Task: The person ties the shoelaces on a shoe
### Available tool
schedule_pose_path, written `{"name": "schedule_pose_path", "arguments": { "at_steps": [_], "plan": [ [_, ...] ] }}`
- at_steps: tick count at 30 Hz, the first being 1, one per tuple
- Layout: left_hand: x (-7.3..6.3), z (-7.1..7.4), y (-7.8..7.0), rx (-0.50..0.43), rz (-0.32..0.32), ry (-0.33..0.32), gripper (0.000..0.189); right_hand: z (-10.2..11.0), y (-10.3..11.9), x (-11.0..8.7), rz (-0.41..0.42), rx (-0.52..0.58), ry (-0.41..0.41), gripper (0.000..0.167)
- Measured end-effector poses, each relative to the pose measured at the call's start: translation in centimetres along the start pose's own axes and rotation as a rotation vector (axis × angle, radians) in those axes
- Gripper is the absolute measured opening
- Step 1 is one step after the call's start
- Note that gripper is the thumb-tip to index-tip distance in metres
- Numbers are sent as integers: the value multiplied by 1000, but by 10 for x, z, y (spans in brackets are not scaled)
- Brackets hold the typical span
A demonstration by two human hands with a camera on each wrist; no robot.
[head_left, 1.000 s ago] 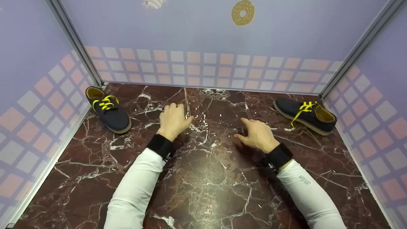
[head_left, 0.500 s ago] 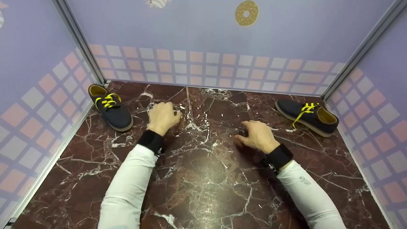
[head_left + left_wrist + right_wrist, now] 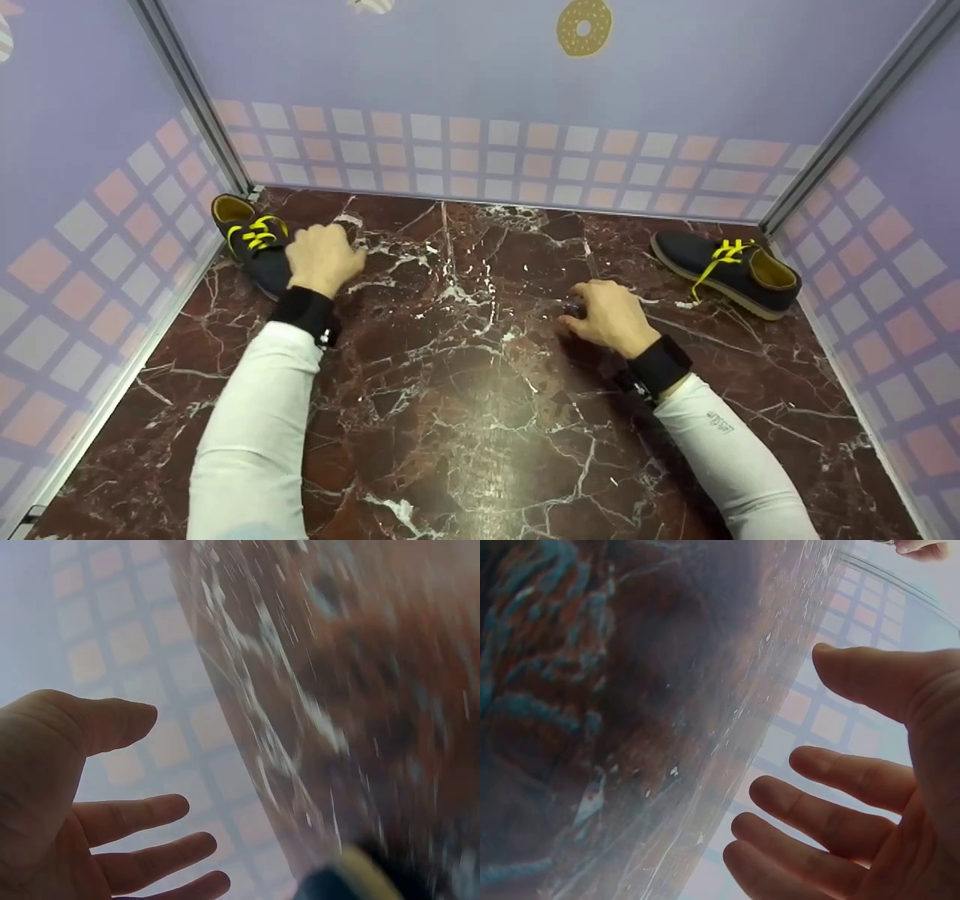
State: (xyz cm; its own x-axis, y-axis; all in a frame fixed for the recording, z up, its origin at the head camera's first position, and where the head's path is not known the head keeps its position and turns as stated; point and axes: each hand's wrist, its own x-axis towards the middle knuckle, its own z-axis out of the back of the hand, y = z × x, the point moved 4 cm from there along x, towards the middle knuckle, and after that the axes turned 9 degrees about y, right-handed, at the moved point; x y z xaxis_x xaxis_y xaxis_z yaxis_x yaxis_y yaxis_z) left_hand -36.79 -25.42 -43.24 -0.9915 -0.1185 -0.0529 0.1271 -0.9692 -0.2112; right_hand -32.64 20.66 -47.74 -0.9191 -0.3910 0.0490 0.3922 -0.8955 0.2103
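In the head view my left hand [image 3: 322, 259] overlaps the toe of a dark shoe with yellow laces [image 3: 255, 238] at the far left. The left wrist view has its fingers [image 3: 161, 851] spread apart and holding nothing, with a blurred dark edge of the shoe [image 3: 330, 881] at the bottom. My right hand [image 3: 611, 315] hovers over the marbled surface right of the middle, its fingers [image 3: 832, 817] loosely extended around nothing. A second dark shoe [image 3: 697, 259], also yellow-laced, lies at the far right with its toe pointing left and one lace end trailing down.
Purple panels enclose the dark red marbled surface [image 3: 420, 390]; the back wall [image 3: 480, 75] carries pink and white squares and a doughnut picture. Grey posts [image 3: 840, 127] stand in the corners. Small white flecks are scattered around the middle of the surface.
My left hand has moved left from near the middle to the left shoe, now covering part of its toe. The right hand and the right shoe have stayed about where they were.
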Motion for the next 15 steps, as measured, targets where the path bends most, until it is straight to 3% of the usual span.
{"name": "schedule_pose_path", "arguments": {
  "at_steps": [7,15],
  "plan": [
    [4,22,32,12,73,-67,59,-2,-3,-1,-5,22,-5,48],
    [6,12,51,-9,137,-42,72,0,-4,-1,-15,36,5,48]
  ]
}}
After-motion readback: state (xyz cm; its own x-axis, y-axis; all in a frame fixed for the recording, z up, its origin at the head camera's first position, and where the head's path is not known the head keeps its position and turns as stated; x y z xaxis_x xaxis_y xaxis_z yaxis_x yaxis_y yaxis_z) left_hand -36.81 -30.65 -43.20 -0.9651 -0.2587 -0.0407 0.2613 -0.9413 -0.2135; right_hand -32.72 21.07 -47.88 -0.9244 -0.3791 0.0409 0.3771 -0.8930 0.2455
